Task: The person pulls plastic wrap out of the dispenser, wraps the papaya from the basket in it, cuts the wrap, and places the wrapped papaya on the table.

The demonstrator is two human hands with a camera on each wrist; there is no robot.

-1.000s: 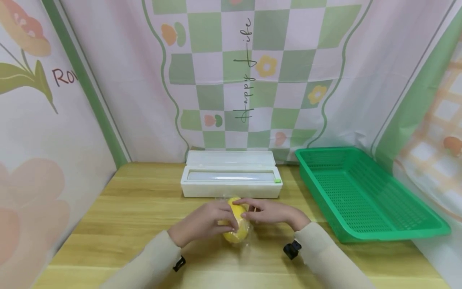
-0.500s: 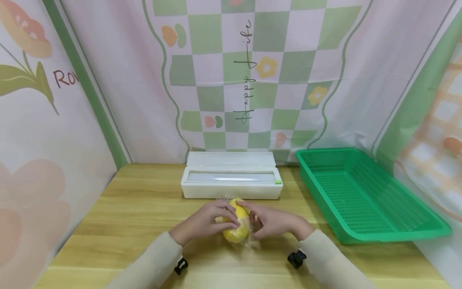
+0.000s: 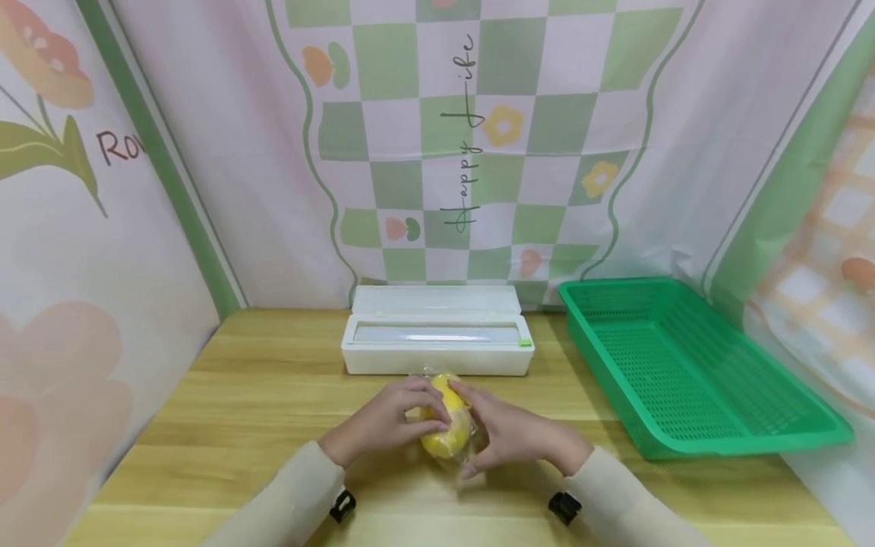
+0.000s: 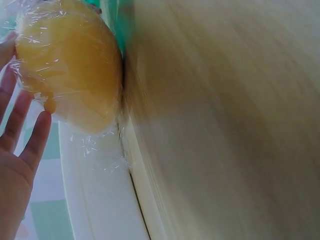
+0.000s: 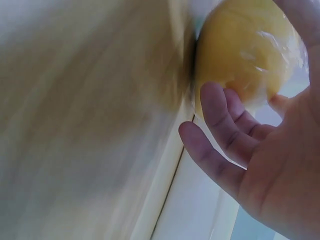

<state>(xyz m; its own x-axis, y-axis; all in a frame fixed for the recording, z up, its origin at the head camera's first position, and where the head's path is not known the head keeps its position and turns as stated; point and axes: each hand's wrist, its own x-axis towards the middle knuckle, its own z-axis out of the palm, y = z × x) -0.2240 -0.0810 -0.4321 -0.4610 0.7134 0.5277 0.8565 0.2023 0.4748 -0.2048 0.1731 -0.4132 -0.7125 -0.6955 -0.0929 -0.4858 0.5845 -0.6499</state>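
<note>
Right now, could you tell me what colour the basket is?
The basket is green, a perforated mesh; it shows best in the head view.

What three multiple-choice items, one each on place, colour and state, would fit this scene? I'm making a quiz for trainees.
1. Where is the yellow fruit?
A. in the basket
B. on the wooden table before the white dispenser box
C. on the box

2. What colour is the basket?
A. green
B. blue
C. red

3. How is the fruit?
A. bare
B. sliced
C. wrapped in clear film

Key: 1 B, it sits between the left hand and right hand; 2 A, green mesh; 3 C, crinkled film shows in the left wrist view.
</note>
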